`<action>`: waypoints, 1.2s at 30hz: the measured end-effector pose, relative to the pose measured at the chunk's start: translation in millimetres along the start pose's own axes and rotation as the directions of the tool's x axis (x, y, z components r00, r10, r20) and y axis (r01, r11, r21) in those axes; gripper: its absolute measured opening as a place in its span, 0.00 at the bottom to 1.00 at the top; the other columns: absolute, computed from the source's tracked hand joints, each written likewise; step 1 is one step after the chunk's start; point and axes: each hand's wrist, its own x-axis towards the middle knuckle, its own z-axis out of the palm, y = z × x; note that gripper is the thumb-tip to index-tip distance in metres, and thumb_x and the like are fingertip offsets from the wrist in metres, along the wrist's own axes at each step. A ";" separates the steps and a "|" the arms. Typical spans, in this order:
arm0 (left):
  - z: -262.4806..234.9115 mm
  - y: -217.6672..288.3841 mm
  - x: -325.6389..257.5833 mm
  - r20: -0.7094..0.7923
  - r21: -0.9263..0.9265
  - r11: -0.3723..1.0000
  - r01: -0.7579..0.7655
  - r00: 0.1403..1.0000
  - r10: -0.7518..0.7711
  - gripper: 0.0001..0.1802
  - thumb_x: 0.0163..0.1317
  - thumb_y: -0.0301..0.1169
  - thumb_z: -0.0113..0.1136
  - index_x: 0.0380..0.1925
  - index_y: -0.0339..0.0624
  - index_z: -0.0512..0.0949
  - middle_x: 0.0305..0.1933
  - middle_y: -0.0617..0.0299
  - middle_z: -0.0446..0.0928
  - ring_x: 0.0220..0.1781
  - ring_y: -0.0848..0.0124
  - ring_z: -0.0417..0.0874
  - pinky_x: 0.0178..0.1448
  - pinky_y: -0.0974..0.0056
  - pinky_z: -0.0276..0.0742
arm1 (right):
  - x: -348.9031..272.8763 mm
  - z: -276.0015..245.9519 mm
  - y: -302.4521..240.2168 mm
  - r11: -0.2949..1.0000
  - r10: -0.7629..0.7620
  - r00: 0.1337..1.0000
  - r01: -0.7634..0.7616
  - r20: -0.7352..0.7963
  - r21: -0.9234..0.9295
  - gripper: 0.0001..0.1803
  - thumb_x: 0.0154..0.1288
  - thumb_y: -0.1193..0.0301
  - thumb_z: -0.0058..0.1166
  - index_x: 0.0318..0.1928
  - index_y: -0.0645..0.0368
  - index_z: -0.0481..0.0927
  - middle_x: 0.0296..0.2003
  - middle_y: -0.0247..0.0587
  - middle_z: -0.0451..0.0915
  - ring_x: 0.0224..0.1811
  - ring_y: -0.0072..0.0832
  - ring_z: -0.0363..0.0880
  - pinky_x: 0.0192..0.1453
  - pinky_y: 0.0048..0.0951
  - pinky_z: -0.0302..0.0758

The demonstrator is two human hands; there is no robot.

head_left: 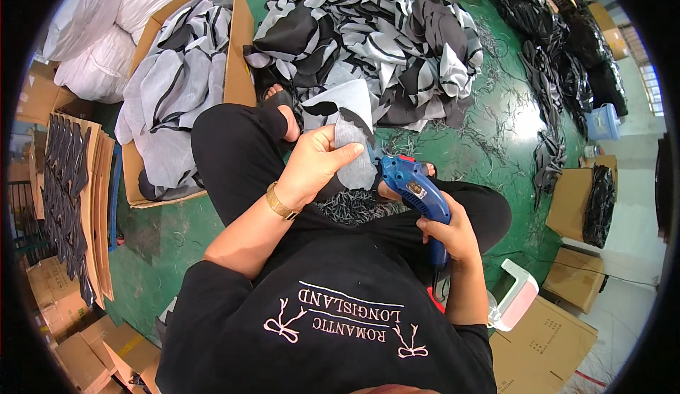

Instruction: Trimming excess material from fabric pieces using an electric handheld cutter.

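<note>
My left hand [315, 162] grips a grey fabric piece [352, 133] with a black edge, held up in front of me over my lap. My right hand [448, 232] holds a blue electric cutter [418, 194] by its handle, its red-topped nose touching the lower right edge of the fabric. A gold watch band sits on my left wrist. I sit on the floor with black-trousered legs spread; thin dark offcuts [358, 206] lie heaped in my lap below the fabric.
A large heap of grey and black fabric pieces [375, 40] lies ahead on the green floor [510, 118]. A cardboard box [237, 47] of grey pieces stands at left, flat cardboard with black strips farther left. Black bags, more boxes and a pink-white stool [516, 295] sit right.
</note>
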 end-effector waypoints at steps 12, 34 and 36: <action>2.7 4.3 -5.3 0.123 0.236 0.969 -0.068 0.992 0.039 0.11 0.61 0.23 0.58 0.44 0.35 0.77 0.38 0.68 0.79 0.38 0.82 0.77 0.44 0.73 0.74 | 3.1 -6.3 -1.5 0.998 0.032 0.997 -0.036 0.066 0.054 0.23 0.50 0.79 0.62 0.49 0.66 0.73 0.29 0.34 0.73 0.23 0.21 0.73 0.26 0.24 0.73; -5.5 17.1 -5.6 0.379 0.580 0.781 -0.233 0.926 -0.005 0.10 0.49 0.23 0.51 0.33 0.35 0.74 0.21 0.73 0.64 0.23 0.86 0.60 0.22 0.73 0.57 | 9.1 -15.0 6.2 0.970 0.049 0.971 -0.102 0.234 0.221 0.26 0.46 0.76 0.62 0.49 0.66 0.72 0.24 0.36 0.74 0.20 0.24 0.74 0.25 0.25 0.73; 2.7 21.3 -8.6 0.317 0.541 0.831 -0.127 0.946 -0.062 0.09 0.51 0.23 0.50 0.34 0.35 0.75 0.20 0.74 0.63 0.23 0.86 0.59 0.23 0.73 0.57 | 10.5 -13.0 6.6 0.971 0.028 0.974 -0.080 0.224 0.225 0.26 0.46 0.76 0.63 0.49 0.66 0.72 0.24 0.37 0.75 0.20 0.24 0.74 0.25 0.25 0.73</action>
